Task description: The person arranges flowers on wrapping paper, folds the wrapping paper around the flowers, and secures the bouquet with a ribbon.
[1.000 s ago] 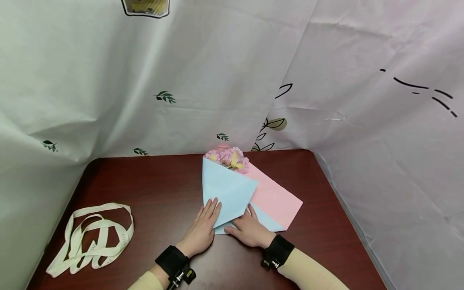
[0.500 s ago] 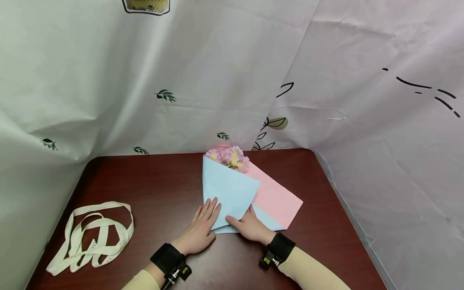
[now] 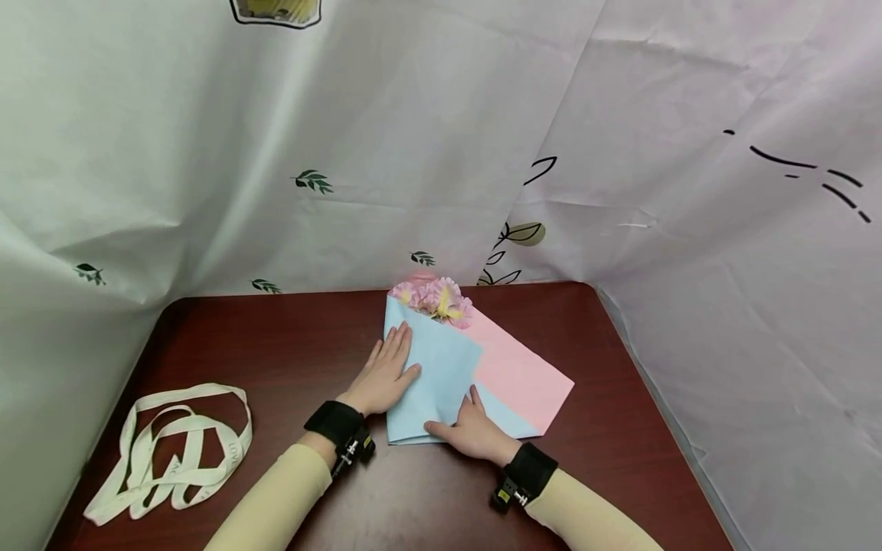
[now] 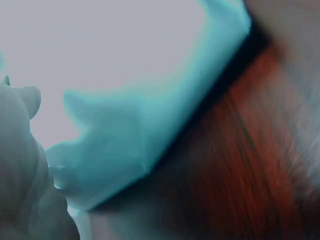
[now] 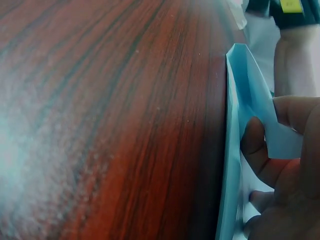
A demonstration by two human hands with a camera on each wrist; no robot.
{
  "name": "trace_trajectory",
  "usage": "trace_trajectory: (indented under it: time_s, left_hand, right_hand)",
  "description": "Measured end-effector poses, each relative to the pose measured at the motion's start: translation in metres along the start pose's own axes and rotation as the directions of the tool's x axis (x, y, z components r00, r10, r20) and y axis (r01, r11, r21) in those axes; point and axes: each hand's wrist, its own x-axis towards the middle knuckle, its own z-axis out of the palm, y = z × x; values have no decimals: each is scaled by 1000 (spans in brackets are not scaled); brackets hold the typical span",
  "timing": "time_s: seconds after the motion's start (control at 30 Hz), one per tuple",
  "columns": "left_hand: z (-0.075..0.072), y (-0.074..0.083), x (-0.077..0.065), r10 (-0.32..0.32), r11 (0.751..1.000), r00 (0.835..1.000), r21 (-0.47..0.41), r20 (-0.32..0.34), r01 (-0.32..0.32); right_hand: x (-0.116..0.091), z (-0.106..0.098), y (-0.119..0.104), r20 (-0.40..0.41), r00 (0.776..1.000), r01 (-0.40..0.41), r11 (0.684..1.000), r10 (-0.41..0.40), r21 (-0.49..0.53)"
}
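Note:
A bouquet of pink flowers (image 3: 441, 300) with yellow centres pokes out of the top of folded blue paper (image 3: 444, 352), its stems hidden. Pink paper (image 3: 524, 375) shows to the right, beneath the blue flap. My left hand (image 3: 381, 380) lies flat on the flap's left side, fingers straight and pointing up along the fold. At the lower edge, my right hand (image 3: 478, 435) pinches the flap: the thumb is on top and fingers go under it. In the right wrist view the raised paper edge (image 5: 242, 75) stands slightly apart from the layer below.
A cream ribbon (image 3: 237, 448) with printed letters lies in loose loops on the left of the dark red wooden table (image 3: 276, 344). A pale patterned curtain (image 3: 386, 138) hangs behind the table and along its sides.
My left hand has slid up the blue flap from its lower left edge. The flap's right corner sits a little further left and its bottom edge lies lower. My right hand stays near the same spot.

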Motion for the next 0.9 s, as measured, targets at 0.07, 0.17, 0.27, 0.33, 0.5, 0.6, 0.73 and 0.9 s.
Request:
trace_trajectory:
  time_s: [0.07,0.17,0.27,0.33,0.5,0.6,0.73,0.9]
  left_hand:
    - [7,-6,1,-45,999,998,16,34,44]
    - [15,-12,-3,-88,995,993,53,77,84]
    - [19,-12,-8,-105,992,990,82,92,97]
    - [18,-10,-10,-107,990,991,96,80,99]
    - [10,-7,-4,-130,982,991,142,31,124]
    - [6,-10,5,-150,978,989,145,3,148]
    - [2,-19,15,-173,975,985,141,7,170]
    - [0,-28,22,-189,974,982,127,14,186]
  right_hand:
    - [0,1,0,-15,1000,22,1000,-22,4]
    - [1,2,-2,-34,998,50,999,-50,15]
    - [3,3,-1,-51,997,54,998,-53,17]
    - [4,3,0,-63,996,71,997,-70,20]
    - [4,3,3,-80,986,148,989,-148,-14]
    - [2,1,3,-74,985,156,987,-158,-32]
    - [1,1,3,-73,985,156,987,-159,-40]
    - [2,3,4,-77,984,156,986,-160,-55]
